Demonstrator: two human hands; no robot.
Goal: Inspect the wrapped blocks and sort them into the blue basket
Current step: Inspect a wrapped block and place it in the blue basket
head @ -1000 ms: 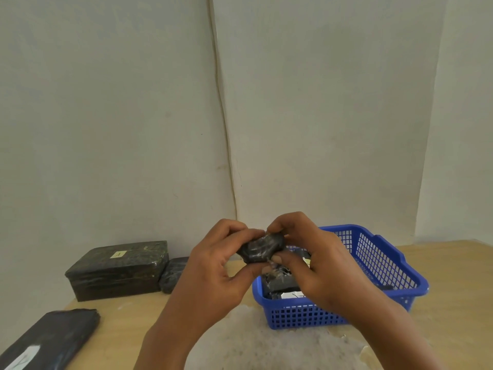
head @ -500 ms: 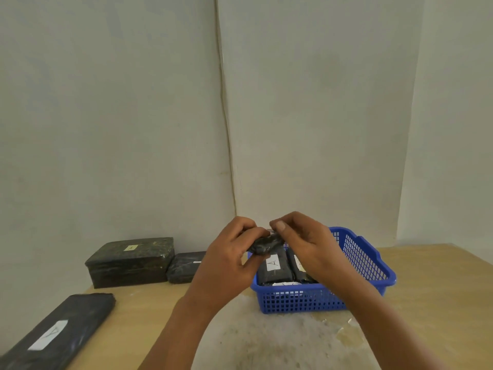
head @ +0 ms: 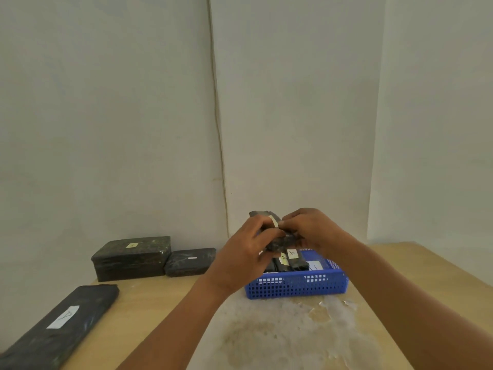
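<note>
A small black wrapped block [head: 266, 217] with a pale label is held up above the blue basket [head: 298, 287]. My left hand [head: 245, 252] grips its left side and my right hand [head: 309, 228] grips its right side, fingers curled round it. Inside the basket lie several black wrapped blocks [head: 293, 259] with white labels marked "A". My hands hide much of the held block and the basket's left part.
On the wooden table [head: 165, 311] a large dark wrapped box [head: 130, 257] and a smaller wrapped block [head: 189, 261] stand against the back wall. A long flat black wrapped block [head: 61, 321] lies at the near left. A pale worn patch [head: 288, 335] covers the table's front.
Both hands have lifted the block a little and turned it, so its pale label now shows on top. The view has shifted and the basket now appears lower and more side-on.
</note>
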